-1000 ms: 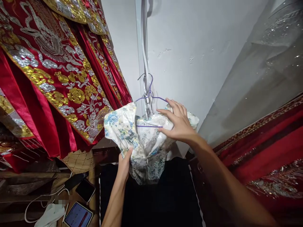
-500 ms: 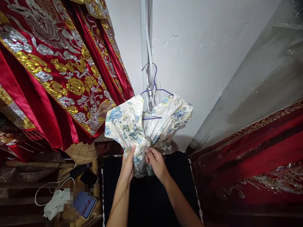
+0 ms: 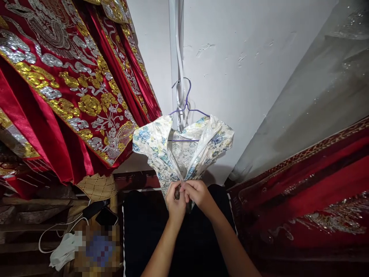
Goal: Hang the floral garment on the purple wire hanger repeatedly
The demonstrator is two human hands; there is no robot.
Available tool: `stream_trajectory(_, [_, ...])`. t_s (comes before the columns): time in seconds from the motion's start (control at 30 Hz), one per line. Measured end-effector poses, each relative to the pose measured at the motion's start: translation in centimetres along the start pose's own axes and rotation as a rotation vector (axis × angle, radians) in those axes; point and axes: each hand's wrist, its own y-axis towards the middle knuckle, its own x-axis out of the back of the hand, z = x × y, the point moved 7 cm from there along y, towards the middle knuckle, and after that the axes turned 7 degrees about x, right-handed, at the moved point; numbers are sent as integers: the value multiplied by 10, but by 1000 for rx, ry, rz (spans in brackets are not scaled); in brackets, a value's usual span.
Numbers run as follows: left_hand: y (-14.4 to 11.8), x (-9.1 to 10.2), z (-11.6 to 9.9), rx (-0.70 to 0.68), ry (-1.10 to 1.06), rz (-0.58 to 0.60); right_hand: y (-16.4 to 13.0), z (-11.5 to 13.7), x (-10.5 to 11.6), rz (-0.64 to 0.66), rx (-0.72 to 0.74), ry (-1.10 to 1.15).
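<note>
While the left hand (image 3: 175,202) and right hand (image 3: 198,193) pinch the floral garment (image 3: 178,150) shut, a downward tug may unhook its purple hanger (image 3: 187,109).

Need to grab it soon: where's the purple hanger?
Centre of the head view: the purple hanger hangs on the white wall, holding the floral garment above both hands.

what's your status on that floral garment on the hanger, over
Left hand and right hand pinched together on white-and-blue floral garment at its waist. Garment on purple wire hanger. Red embroidered robe hangs close at left, not touching.
</note>
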Motion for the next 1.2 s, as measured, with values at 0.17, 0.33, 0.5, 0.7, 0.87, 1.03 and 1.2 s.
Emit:
stream_trajectory(0.17, [3,-3,12,-42,54,71,58,78,34,-250,124,137])
stream_trajectory(0.33, [-6,-15,14,-80,83,186,97,171,34,-251,367,180])
stream_trajectory(0.5, [16,-18,-27,-102,78,270,87,182,27,-208,437,91])
stream_trajectory(0.7, [119,-6,-150,-368,9,123,67,175,19,-148,458,-14])
stream_trajectory(0.87, [142,-24,-209,-616,218,279,63,172,26,-161,543,-120])
stream_trajectory(1.03, [157,26,-215,-643,160,-57,74,109,33,-153,342,-236])
stream_trajectory(1.2, [222,112,-134,-371,-165,-167,48,49,38,-202,213,-198])
